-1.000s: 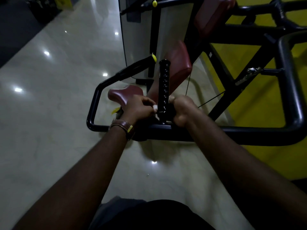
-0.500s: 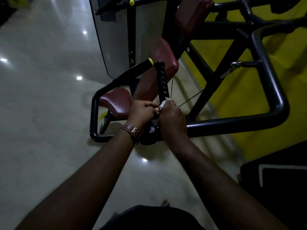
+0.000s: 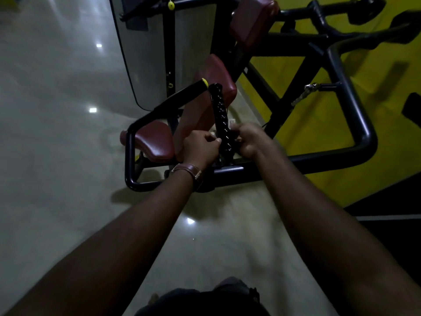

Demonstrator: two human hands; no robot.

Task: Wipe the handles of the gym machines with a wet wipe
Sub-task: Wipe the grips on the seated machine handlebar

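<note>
A black ribbed handle [image 3: 219, 108] stands upright from the machine's black frame bar [image 3: 284, 168]. My left hand [image 3: 199, 148], with a brown watch strap at the wrist, sits just left of the handle's lower part, its fingers curled and pinching a small white bit. My right hand [image 3: 249, 139] is just right of the handle, fingers curled, pinching the white wet wipe [image 3: 232, 123], which peeks out above them. The wipe runs behind the handle and is mostly hidden there.
A second black handle with a yellow cap [image 3: 182, 93] slants up to the left. Dark red seat pad [image 3: 150, 142] and back pad [image 3: 214, 87] lie beyond the hands. A grey weight-stack cover [image 3: 148, 53] stands behind, a yellow wall [image 3: 319, 124] to the right, glossy floor [image 3: 57, 156] to the left.
Half a second ago my hands met together in front of the handle with the wipe; now they are apart, one on each side of the handle's lower part.
</note>
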